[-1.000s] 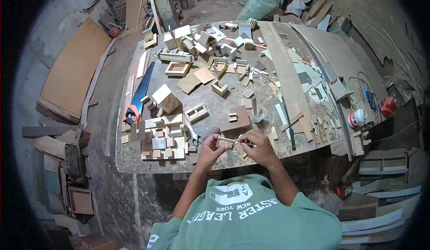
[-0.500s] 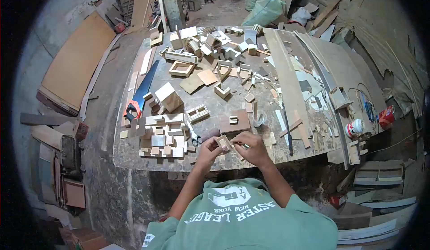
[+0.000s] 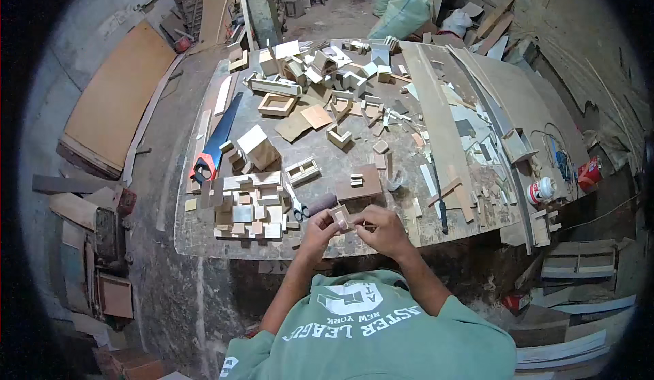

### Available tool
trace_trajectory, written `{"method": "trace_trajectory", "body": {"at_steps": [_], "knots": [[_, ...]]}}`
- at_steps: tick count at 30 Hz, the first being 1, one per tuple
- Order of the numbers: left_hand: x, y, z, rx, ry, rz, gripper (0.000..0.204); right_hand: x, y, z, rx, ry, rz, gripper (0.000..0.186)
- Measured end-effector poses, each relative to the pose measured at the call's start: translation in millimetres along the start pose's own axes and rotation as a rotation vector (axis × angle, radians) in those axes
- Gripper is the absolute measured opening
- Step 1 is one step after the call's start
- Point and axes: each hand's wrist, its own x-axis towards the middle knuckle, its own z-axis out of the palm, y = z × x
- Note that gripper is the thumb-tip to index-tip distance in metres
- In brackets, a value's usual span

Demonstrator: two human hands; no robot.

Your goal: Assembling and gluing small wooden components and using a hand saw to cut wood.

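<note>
Pinched in the left grip at the worn brown tabletop, the small pale rectangular wooden frame seems light, stiff, best held by its rim; the right grip's hold I cannot tell

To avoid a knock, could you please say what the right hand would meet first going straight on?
Likely the small wooden frame held in the left hand, though depth makes any gap hard to judge.

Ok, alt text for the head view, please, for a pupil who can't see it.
A left hand holds a small wooden piece, the right hand close beside it, at a table strewn with wood scraps and a saw.
</note>
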Motion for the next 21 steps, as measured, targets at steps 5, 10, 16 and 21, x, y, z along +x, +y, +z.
{"method": "trace_trajectory", "body": {"at_steps": [5,10,16,21], "knots": [[-1,3,5,0.051,-0.018,-0.014,0.02,7,6,5,0.036,0.105,-0.002,0.014],[-2,-7,-5,-0.01,-0.008,-0.006,0.02,-5,4,5,0.008,-0.039,-0.005,0.013],[-5,-3,-5,-0.017,-0.005,-0.047,0.021,-6,2,4,0.031,-0.017,0.038,0.012],[-5,-3,-2,-0.061,-0.01,-0.036,0.021,-3,4,14,0.089,0.045,0.097,0.012]]}}
